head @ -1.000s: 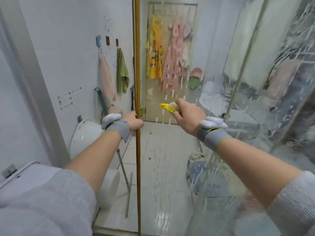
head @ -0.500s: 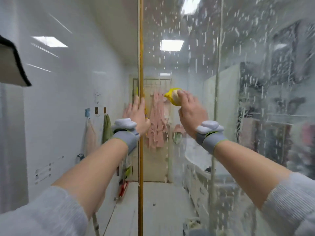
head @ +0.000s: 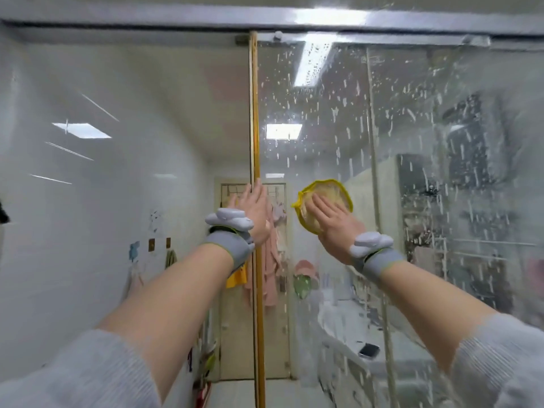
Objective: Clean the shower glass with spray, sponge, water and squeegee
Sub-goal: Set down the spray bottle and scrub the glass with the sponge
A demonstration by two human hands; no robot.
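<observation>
Right hand (head: 329,222) has its fingers (head: 319,203) laid out straight and flat, pressing a round yellow sponge (head: 338,192) against the shower glass (head: 412,172), up high on the pane not far under the top rail (head: 176,17). Left hand (head: 256,210) is open too, fingers straight along the gold edge strip (head: 254,113) of the door, touching it. Both wrists wear grey bands with a white gadget on top. The glass is covered in white foam streaks and drips. No readable writing or labels anywhere. Towels hang on the wall behind, blurry.
</observation>
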